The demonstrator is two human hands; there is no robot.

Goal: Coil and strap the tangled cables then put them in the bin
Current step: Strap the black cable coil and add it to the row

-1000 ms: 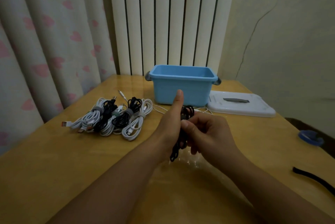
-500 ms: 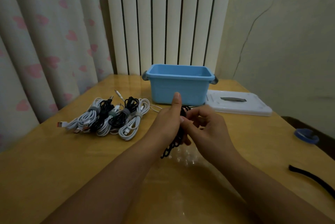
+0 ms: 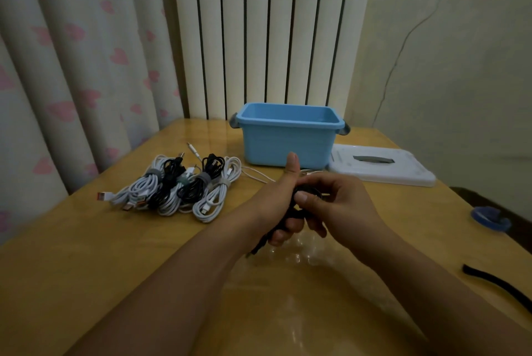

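Cable of black colour [image 3: 290, 211] is held between both hands above the middle of the wooden table [image 3: 86, 255], its bundle running lengthwise from about 1 o'clock near the thumbs down to 7 o'clock, where a loose end [image 3: 257, 249] hangs out below the left palm. The left hand [image 3: 276, 200] is curled round the bundle with its thumb raised straight toward 12 o'clock. The right hand [image 3: 336, 203] is pinching the upper part of the coil, thumb pressed on the near side, other fingers bent behind it. How many loops are gathered cannot be told, since the hands hide most of it.

At 10 o'clock from the hands, strapped white and black coils [image 3: 178, 188] are laid side by side, their long axes slanting from 1 toward 7 o'clock. The open blue bin [image 3: 288, 139] is set at 12 o'clock, just beyond the thumb. Its white lid [image 3: 383, 165] is lying flat at 2 o'clock. A blue tape roll [image 3: 489, 217] is seen at 3 o'clock, and a black strap [image 3: 501, 283] at 4 o'clock. No writing can be read.
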